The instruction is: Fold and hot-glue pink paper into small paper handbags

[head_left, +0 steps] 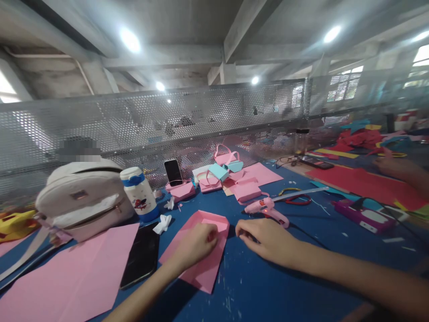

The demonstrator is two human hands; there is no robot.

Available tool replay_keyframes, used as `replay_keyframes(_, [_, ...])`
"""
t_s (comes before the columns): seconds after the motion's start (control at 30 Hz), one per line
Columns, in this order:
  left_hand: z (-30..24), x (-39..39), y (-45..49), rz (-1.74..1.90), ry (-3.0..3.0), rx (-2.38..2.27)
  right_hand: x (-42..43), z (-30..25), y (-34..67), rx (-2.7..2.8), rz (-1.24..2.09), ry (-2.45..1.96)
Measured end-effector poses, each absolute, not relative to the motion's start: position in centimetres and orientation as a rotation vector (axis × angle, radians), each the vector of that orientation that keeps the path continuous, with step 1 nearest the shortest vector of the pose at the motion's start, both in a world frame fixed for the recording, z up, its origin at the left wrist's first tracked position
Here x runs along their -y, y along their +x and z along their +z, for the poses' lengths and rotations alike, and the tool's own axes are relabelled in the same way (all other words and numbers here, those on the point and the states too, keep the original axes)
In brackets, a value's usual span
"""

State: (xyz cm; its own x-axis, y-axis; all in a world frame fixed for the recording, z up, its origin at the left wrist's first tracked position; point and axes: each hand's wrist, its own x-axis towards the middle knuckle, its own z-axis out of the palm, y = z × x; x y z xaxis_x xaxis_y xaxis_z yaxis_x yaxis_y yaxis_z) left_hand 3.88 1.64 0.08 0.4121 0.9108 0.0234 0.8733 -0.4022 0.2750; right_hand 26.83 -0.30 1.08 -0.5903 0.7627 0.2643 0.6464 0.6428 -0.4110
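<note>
A folded sheet of pink paper (209,268) lies on the blue table, its far end creased into a raised flap. My left hand (199,241) rests over the middle of that paper, closed like a fist; what lies under its curled fingers is hidden. To the right of the paper, apart from it, my right hand (264,237) hovers or rests by the table with its fingers curled in and nothing visible in them. Just beyond this hand lies a pink glue gun (264,208) with a small red light and a clear glue stick (304,193) behind it.
Small pink paper bags (246,190) stand at the back below a perforated metal screen (201,116). Red-handled scissors (298,199) and a purple device (363,217) lie right. A white backpack (87,197), bottle (139,194), black tablet (142,255) and large pink sheet (73,273) occupy the left. Another person's hand (395,165) is far right.
</note>
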Motion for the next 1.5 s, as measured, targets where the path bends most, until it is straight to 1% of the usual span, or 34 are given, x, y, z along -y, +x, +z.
replay_keyframes(0.2, [1.9,-2.2,3.2,0.269,2.452,-1.46,-0.8,0.3,26.7,2.38,0.415,-1.151])
replay_keyframes(0.37, [4.6,-2.4,1.8,0.352,2.452,-1.339,-1.3,-0.3,26.7,2.289,0.352,-1.035])
replay_keyframes(0.47, [5.9,-2.1,1.4,0.389,2.36,-1.164,-1.7,0.4,26.5,2.264,0.327,-0.917])
replay_keyframes(0.57, [6.2,-1.7,1.4,0.399,2.324,-1.102,-2.0,1.2,26.2,2.272,0.421,-0.799])
replay_keyframes(0.73, [5.4,-1.9,1.4,0.471,2.314,-1.124,-2.2,1.1,25.8,2.212,0.656,-0.757])
replay_keyframes(0.87, [4.9,-2.0,1.3,0.504,2.295,-1.156,-2.2,0.3,25.7,2.153,0.722,-0.739])
replay_keyframes(1.1, [5.1,-1.3,1.9,0.553,2.293,-1.193,-2.7,-0.2,25.8,2.223,0.695,-0.592])
replay_keyframes(1.3, [5.5,-1.2,2.0,0.559,2.299,-1.059,-3.2,0.9,25.9,2.421,0.619,-0.411])
replay_keyframes(1.4, [5.9,-1.1,1.9,0.502,2.306,-1.021,-3.0,1.7,25.8,2.459,0.594,-0.417])
replay_keyframes(1.5, [6.7,-0.5,1.5,0.431,2.33,-1.105,-2.9,2.2,25.6,2.494,0.531,-0.485])
